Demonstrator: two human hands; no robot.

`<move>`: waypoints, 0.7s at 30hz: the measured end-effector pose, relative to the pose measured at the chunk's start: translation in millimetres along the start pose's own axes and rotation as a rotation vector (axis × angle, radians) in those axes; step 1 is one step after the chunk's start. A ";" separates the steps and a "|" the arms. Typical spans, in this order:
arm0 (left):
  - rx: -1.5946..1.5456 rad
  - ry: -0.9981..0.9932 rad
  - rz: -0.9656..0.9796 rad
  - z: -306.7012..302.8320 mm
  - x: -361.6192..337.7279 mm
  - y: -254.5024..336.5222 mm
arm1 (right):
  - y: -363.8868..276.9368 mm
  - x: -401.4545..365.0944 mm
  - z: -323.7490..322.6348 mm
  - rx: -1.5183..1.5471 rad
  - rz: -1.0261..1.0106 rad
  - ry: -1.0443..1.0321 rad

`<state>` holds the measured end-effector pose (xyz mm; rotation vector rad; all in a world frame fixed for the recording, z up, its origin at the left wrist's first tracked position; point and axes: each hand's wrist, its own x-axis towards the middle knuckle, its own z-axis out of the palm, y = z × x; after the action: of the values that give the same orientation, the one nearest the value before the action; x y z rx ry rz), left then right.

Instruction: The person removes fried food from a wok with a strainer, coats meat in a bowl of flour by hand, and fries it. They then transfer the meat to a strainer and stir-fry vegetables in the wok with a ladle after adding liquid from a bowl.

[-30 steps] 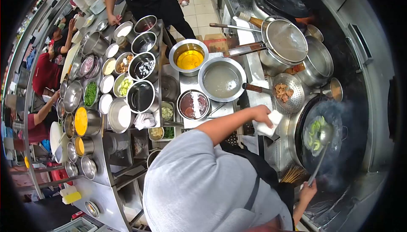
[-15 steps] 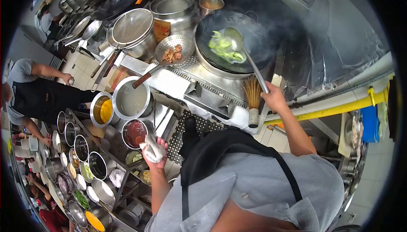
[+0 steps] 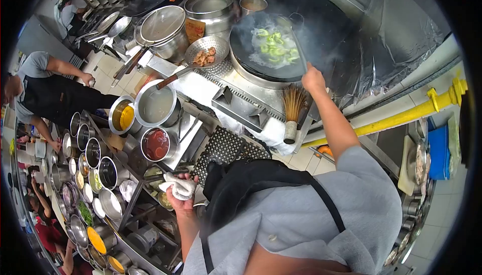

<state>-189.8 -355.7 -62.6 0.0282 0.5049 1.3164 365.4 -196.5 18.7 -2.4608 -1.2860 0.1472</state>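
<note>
My right hand (image 3: 314,80) is closed round the handle of a long metal ladle (image 3: 299,49), which reaches into a black wok (image 3: 241,59). The ladle's bowl is hard to make out near the wok's far side. Pale green vegetable slices (image 3: 275,49) lie in the wok amid whitish, steaming liquid. A folded white cloth (image 3: 181,186) is gripped in my left hand (image 3: 184,202), low in front of my apron. Near that hand stands a pot of red liquid (image 3: 156,144). Just below the wok, a bamboo brush (image 3: 292,112) rests by the stove's front edge.
A perforated strainer (image 3: 221,46) with browned meat pieces (image 3: 205,56) sits left of the wok. Farther left are a pot of cloudy liquid (image 3: 155,105) and a bowl of yellow liquid (image 3: 125,117). Several ingredient containers fill the left counter. Another person (image 3: 50,91) stands beyond. A yellow pipe (image 3: 396,117) runs at right.
The ladle has swung from over the vegetables to the wok's far right, my right hand shifting slightly up and left. White liquid and steam now surround the vegetables. My left hand sits a little lower.
</note>
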 end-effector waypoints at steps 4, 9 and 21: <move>0.057 0.118 -0.026 -6.1 -17.8 6.1 | -10.0 -3.5 1.7 -0.046 0.019 -0.067; 0.014 0.157 0.006 -68.4 -29.9 31.6 | -21.7 -78.2 -32.9 0.082 -0.118 -0.138; 0.144 0.199 0.143 -87.4 -36.1 98.7 | -17.8 -45.3 -10.2 -0.012 0.047 0.145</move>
<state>-318.1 -385.5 -98.7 0.0536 0.7787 1.4275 327.9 -226.7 31.3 -2.4620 -1.1723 -0.0273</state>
